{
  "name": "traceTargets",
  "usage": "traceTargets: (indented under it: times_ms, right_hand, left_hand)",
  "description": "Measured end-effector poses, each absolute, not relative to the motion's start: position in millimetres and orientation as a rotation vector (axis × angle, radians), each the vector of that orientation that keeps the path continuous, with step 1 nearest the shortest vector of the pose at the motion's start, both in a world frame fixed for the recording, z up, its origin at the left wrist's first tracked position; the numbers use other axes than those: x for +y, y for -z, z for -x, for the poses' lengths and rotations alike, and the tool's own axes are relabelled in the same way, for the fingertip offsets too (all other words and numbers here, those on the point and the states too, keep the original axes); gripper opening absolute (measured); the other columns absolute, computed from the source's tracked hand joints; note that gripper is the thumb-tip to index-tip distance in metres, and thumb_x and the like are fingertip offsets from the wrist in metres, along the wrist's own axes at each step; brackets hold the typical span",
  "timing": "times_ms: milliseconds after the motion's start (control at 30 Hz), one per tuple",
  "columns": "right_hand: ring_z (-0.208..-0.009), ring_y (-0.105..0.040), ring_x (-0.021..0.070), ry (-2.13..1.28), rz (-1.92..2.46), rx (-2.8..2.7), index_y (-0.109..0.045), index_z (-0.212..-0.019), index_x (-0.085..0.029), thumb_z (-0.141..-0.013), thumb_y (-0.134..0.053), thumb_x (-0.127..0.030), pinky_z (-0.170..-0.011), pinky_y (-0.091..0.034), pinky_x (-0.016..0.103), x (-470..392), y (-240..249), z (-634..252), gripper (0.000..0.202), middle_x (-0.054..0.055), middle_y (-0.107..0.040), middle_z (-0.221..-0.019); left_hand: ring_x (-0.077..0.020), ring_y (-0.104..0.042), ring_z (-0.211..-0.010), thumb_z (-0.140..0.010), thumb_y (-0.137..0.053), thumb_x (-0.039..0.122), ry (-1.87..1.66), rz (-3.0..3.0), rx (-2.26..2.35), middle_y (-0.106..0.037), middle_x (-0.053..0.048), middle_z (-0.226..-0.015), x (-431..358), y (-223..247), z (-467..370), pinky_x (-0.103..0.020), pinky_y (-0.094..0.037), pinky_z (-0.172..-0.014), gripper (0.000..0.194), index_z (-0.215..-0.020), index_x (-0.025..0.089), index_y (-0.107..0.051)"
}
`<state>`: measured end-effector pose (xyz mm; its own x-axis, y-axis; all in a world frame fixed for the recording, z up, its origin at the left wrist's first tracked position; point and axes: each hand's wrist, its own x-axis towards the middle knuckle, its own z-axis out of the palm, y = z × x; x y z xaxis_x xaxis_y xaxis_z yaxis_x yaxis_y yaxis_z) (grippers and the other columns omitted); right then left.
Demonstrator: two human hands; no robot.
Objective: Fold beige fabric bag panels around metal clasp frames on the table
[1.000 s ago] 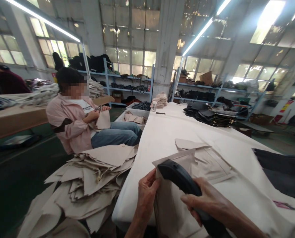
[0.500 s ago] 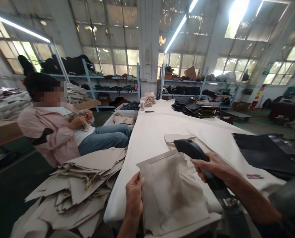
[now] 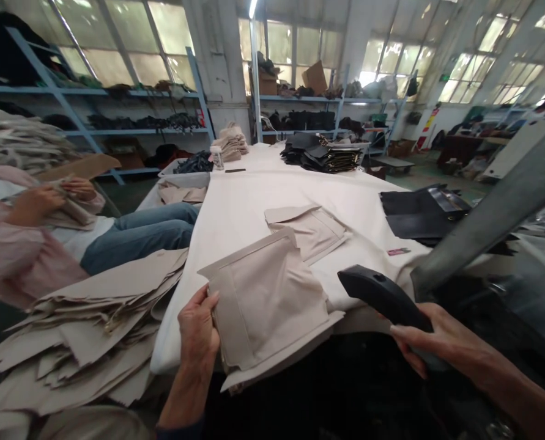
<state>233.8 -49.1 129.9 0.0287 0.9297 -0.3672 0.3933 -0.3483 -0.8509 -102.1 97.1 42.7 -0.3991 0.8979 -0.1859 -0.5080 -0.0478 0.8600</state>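
Observation:
My left hand (image 3: 199,330) pinches the left edge of a beige sewn bag piece (image 3: 267,299), thumb on top. The piece leans over the near edge of a white-covered table (image 3: 235,205), its stitched borders showing. My right hand (image 3: 430,339) is wrapped around a black handheld tool (image 3: 382,294) with a curved body and a blunt nozzle. The nozzle points left, a little apart from the bag piece; the tool's lower end is hidden in shadow. Just beyond lies another beige piece (image 3: 320,229), flat on the table.
Beige cut panels (image 3: 93,324) are heaped at the left. A seated person (image 3: 38,226) handles a beige piece there. Black bags (image 3: 419,211) lie at the right, with more black ones (image 3: 320,153) farther back. A slanted metal post (image 3: 487,214) stands close at the right.
My right hand has drawn the black tool rightward, away from over the bag piece. My left hand still holds the piece. The view has swung right and down.

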Motion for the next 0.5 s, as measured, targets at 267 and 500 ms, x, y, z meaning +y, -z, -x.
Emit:
traceTargets:
  times_ms: [267, 500]
  right_hand:
    - [-0.042, -0.047, 0.0094, -1.539, 1.663, -1.351, -0.056, -0.080, -0.014, -0.079, -0.061, -0.043, -0.045, -0.036, 0.019, -97.7, -90.3, -215.6, 0.030, -0.003, -0.054, -0.049]
    - [-0.042, -0.048, 0.0107, -1.476, 1.656, -1.354, -0.057, -0.082, -0.013, -0.079, -0.060, -0.045, -0.043, -0.034, 0.019, -111.4, -77.9, -218.5, 0.032, -0.003, -0.053, -0.049]
  left_hand:
    - [-0.0108, -0.063, -0.063, -0.050, -0.071, 0.010, -1.715, -0.465, 1.162, -0.073, 0.003, -0.071, 62.0, -61.2, 79.7, -0.017, -0.052, -0.060, 0.034, -0.083, 0.015, -0.072]
    - [-0.0178, -0.063, -0.086, -0.057, -0.061, 0.019, -1.852, -0.829, 1.486, -0.071, 0.007, -0.087, 24.9, -103.0, 115.1, -0.029, -0.050, -0.086, 0.022, -0.076, 0.026, -0.070]
